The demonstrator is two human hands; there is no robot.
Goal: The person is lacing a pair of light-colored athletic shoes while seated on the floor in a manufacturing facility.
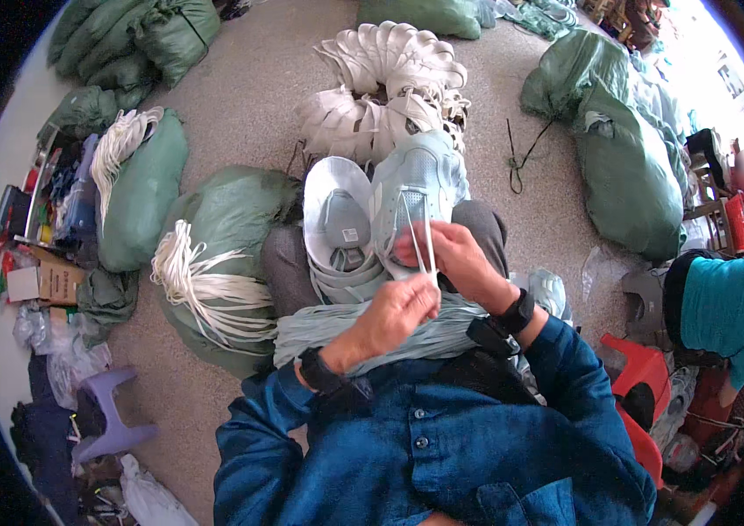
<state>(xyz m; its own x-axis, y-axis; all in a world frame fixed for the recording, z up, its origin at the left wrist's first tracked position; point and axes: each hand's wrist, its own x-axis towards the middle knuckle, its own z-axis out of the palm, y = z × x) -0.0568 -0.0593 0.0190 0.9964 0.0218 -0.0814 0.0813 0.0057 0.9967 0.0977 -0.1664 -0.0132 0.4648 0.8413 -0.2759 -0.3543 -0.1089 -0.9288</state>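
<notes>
A pale grey-blue sneaker upper (pixel 418 167) with a perforated toe stands between my knees, its toe pointing away from me. A thin white shoelace (pixel 425 241) runs from its eyelets in a long loop toward me. My left hand (pixel 398 314) is closed, pinching the near end of that lace. My right hand (pixel 464 263) is at the upper's lacing area, thumb and fingers closed about the lace; its fingertips are partly blurred. Left of the upper lies a stack of similar uppers (pixel 337 206), white lining showing. Across my lap rests a bundle of pale green laces (pixel 328 331).
Beyond my knees, many cream uppers (pixel 389 57) sit in a curved row on the floor. White laces (pixel 205 289) drape over a green sack (pixel 223 206) at my left. More green sacks (pixel 626 167), a purple stool (pixel 109 412) and a red chair (pixel 635 377) stand around. Another person (pixel 722 298) sits at right.
</notes>
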